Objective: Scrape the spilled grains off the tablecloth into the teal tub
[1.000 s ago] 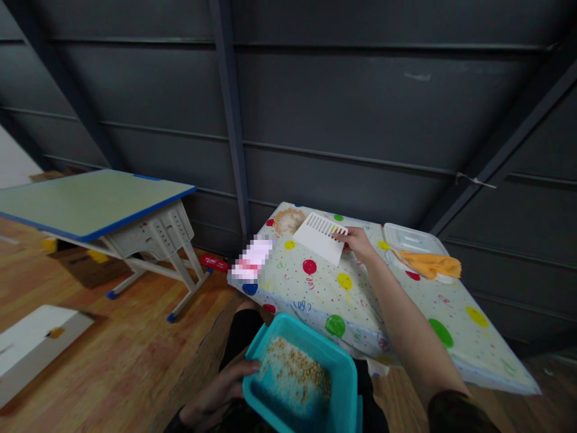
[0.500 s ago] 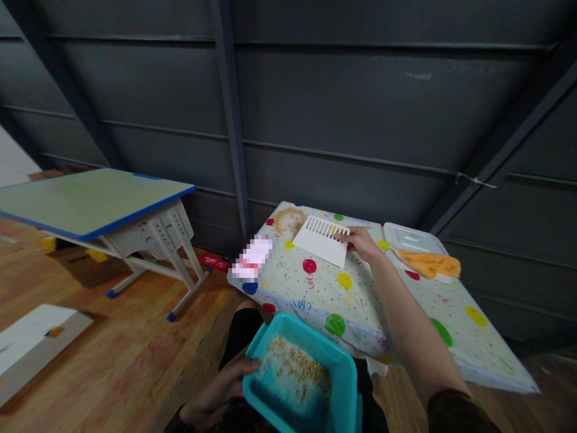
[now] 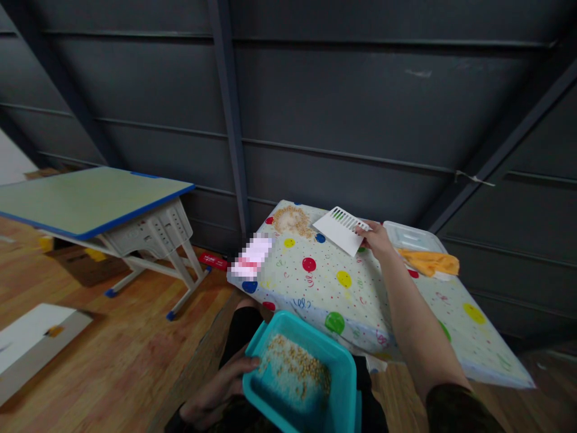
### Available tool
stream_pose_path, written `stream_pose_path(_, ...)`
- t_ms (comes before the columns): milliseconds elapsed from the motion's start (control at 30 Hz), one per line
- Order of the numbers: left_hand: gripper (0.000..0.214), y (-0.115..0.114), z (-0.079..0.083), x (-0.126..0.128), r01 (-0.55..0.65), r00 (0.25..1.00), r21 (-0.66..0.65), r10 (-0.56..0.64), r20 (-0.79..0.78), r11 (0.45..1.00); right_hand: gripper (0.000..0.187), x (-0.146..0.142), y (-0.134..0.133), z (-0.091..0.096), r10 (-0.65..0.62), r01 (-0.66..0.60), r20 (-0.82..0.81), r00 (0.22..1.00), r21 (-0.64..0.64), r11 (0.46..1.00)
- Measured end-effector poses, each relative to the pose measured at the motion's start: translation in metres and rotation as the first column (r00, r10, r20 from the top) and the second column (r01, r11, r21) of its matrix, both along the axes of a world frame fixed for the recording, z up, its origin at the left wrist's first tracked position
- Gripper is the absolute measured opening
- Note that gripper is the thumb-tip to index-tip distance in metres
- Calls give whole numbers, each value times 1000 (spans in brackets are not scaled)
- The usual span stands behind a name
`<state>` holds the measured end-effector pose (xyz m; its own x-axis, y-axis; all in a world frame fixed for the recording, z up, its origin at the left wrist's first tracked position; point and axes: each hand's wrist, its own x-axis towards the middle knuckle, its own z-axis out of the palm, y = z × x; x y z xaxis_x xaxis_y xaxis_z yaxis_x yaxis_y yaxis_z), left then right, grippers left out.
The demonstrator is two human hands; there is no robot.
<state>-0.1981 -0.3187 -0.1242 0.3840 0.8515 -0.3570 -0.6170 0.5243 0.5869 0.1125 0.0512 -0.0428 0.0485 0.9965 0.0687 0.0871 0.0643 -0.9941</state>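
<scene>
The white slotted plate [image 3: 341,233] lies over the back part of the spotted tablecloth [image 3: 288,288], its slots along the edge facing 1 o'clock, and it has just shifted: in the last second it has drawn off toward 3 o'clock, away from the heap of grains [image 3: 291,221] at 9 o'clock. A blue spot [image 3: 320,238] shows now by its near edge, and the heap's right side is uncovered, with loose grains trailing up close to the plate's left corner. I judge that, for the work in hand, the plate is drawn back from the heap and pushing little at this moment, while that heap is there on the cloth to be dealt with. At the plate's 3 o'clock end the right hand [image 3: 375,236] has its fingers clamped on the slotted edge. Toward 6 o'clock, below the table edge, the left hand [image 3: 225,380] grips the turquoise tub [image 3: 338,391], thumb over the rim; its other fingers are partly hidden, so I can't tell how they lie. White and yellow grains [image 3: 297,367] cover part of the tub's floor, and that tub hasn't moved noticeably. Farther out, at 3 o'clock, sits a clear lid [image 3: 413,234] with an orange cloth [image 3: 430,263] just beside it.
</scene>
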Motion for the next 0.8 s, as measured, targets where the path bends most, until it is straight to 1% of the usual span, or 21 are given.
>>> stream_pose_path(100,39,0,-3,0,-16,1000,-9,16,-1,1000,40,-2,2,-7,-3,4,24,1000,-44,999)
stream_pose_path(167,37,0,-3,-1,-15,999,-19,15,-34,1000,37,-4,1,-10,17,-15,40,999,-66,998)
stream_pose_path(300,35,0,2,-1,-12,997,-2,12,-70,1000,36,-8,-3,-8,44,-36,97,994,-86,996)
stream_pose_path(433,38,1,6,0,-8,998,-2,8,-67,1000,35,-8,-6,-5,85,-73,88,992,-137,988)
stream_pose_path(533,35,1,6,0,-6,998,-13,5,-65,1000,38,-8,-7,-5,96,-79,88,991,-183,980)
stream_pose_path(667,35,1,6,0,-2,999,-26,1,-44,1000,43,-9,-9,-3,122,-104,94,988,-174,979)
stream_pose_path(800,38,0,8,0,-4,997,-35,2,-77,999,46,-12,-11,4,155,-141,125,980,-115,983)
